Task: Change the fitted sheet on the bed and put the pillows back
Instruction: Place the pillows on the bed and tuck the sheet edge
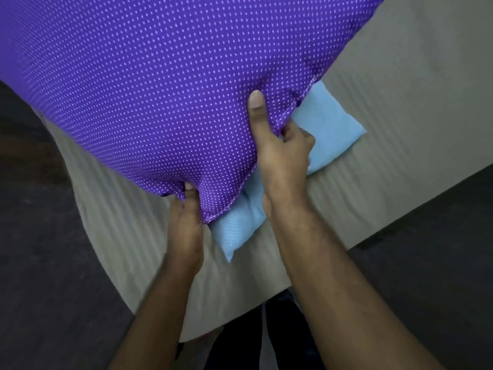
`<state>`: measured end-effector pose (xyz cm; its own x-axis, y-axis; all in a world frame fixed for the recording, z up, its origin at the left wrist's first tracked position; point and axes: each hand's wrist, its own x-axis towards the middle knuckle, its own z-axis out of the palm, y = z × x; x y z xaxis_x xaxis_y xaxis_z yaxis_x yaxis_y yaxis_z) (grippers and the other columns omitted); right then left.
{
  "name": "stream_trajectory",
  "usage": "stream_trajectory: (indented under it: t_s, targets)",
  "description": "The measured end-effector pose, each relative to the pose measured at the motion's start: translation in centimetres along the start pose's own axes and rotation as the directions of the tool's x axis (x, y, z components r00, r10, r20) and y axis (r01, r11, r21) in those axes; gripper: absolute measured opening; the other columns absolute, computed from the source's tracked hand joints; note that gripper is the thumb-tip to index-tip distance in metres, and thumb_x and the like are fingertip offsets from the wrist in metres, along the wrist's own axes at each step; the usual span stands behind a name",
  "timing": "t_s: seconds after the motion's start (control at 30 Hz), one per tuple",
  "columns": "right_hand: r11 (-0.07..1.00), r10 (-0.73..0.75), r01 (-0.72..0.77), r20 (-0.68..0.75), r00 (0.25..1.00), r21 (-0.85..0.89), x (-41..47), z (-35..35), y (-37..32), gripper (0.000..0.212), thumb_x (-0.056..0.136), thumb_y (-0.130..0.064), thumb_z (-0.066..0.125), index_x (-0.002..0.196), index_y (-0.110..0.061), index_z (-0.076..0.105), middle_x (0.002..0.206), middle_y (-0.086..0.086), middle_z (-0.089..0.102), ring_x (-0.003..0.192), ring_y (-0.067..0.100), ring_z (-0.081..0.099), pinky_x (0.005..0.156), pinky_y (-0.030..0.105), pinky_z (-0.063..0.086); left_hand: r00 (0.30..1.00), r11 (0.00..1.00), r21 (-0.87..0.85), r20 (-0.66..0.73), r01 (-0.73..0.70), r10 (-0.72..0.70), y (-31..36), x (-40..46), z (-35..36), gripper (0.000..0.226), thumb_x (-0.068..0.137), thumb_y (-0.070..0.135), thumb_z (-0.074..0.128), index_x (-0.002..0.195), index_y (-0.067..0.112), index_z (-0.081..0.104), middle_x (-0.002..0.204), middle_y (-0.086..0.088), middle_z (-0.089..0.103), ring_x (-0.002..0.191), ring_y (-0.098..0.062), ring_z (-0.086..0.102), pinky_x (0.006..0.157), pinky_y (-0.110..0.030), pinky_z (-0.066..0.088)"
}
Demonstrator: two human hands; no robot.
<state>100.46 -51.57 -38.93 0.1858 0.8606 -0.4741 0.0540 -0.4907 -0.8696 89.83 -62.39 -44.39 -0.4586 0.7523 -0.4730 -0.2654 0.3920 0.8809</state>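
A large purple pillow (pixel 149 84) with small white dots fills the upper left of the head view, held up above the bed. My left hand (pixel 186 225) grips its near bottom edge, thumb pressed into the fabric. My right hand (pixel 277 148) grips the lower right edge, thumb flat on top and fingers curled underneath. A small light blue pillow (pixel 333 129) lies on the bed below, partly hidden by the purple pillow and my right hand. The bed (pixel 400 84) wears a pale grey-beige sheet with faint stripes.
The bed's corner (pixel 202 324) points toward me, with dark floor (pixel 48 289) to its left and dark floor (pixel 426 276) to its right. My dark-clothed legs (pixel 253 343) stand at the corner.
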Motion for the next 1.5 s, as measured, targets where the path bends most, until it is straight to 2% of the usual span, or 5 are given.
stream_trajectory:
  t_s: [0.13, 0.3, 0.47, 0.73, 1.5]
  targets:
    - [0.978, -0.175, 0.177, 0.035, 0.984, -0.108, 1.1, -1.9, 1.1, 0.039, 0.095, -0.056, 0.061, 0.072, -0.025, 0.063, 0.081, -0.005, 0.071, 0.078, 0.007, 0.067, 0.072, 0.030, 0.053, 0.998, 0.970, -0.237, 0.003, 0.058, -0.059, 0.8, -2.0, -2.8, 0.053, 0.088, 0.049, 0.072, 0.134, 0.025, 0.063, 0.140, -0.002, 0.062, 0.129, -0.022, 0.058, 0.117, -0.056, 0.037]
    - [0.964, -0.256, 0.260, 0.061, 0.965, -0.063, -2.2, -6.3, 4.4, 0.037, 0.102, -0.056, 0.047, 0.108, -0.028, 0.071, 0.109, -0.006, 0.073, 0.108, 0.019, 0.066, 0.095, 0.046, 0.053, 0.988, 0.941, -0.308, 0.110, 0.140, -0.111, 2.1, -3.1, -3.4, 0.060, 0.082, 0.066, 0.058, 0.123, 0.026, 0.071, 0.127, 0.006, 0.071, 0.113, -0.014, 0.069, 0.092, -0.034, 0.059]
    - [0.996, -0.036, 0.033, 0.040, 0.999, 0.078, 0.4, -7.4, 8.5, 0.063, 0.090, -0.057, 0.069, 0.087, 0.005, 0.070, 0.098, 0.017, 0.074, 0.094, 0.025, 0.068, 0.092, 0.048, 0.055, 0.979, 0.954, -0.218, 0.042, 0.205, -0.201, 0.6, -2.2, -0.7, 0.082, 0.083, 0.070, 0.061, 0.146, 0.018, 0.052, 0.143, -0.004, 0.061, 0.131, -0.024, 0.058, 0.116, -0.048, 0.038]
    - [0.832, 0.418, -0.431, 0.117, 0.901, 0.348, 3.3, -4.5, 7.3, 0.032, 0.091, -0.044, 0.071, 0.113, -0.019, 0.071, 0.107, 0.002, 0.077, 0.097, 0.024, 0.074, 0.077, 0.038, 0.063, 0.948, 0.905, -0.284, 0.076, 0.317, -0.308, -0.3, 0.5, 2.7, 0.063, 0.091, 0.059, 0.046, 0.138, 0.017, 0.057, 0.133, -0.004, 0.068, 0.120, -0.021, 0.066, 0.110, -0.044, 0.045]
    - [0.893, -0.035, 0.018, 0.030, 0.999, 0.449, -12.7, -12.3, -16.2, 0.021, 0.103, -0.020, 0.057, 0.116, -0.010, 0.071, 0.116, 0.008, 0.075, 0.111, 0.030, 0.070, 0.103, 0.054, 0.051, 0.997, 0.906, -0.416, -0.040, -0.075, 0.065, 25.4, -14.2, 4.5, 0.017, 0.097, 0.020, 0.066, 0.113, 0.015, 0.070, 0.110, 0.000, 0.077, 0.101, -0.019, 0.073, 0.076, -0.028, 0.059]
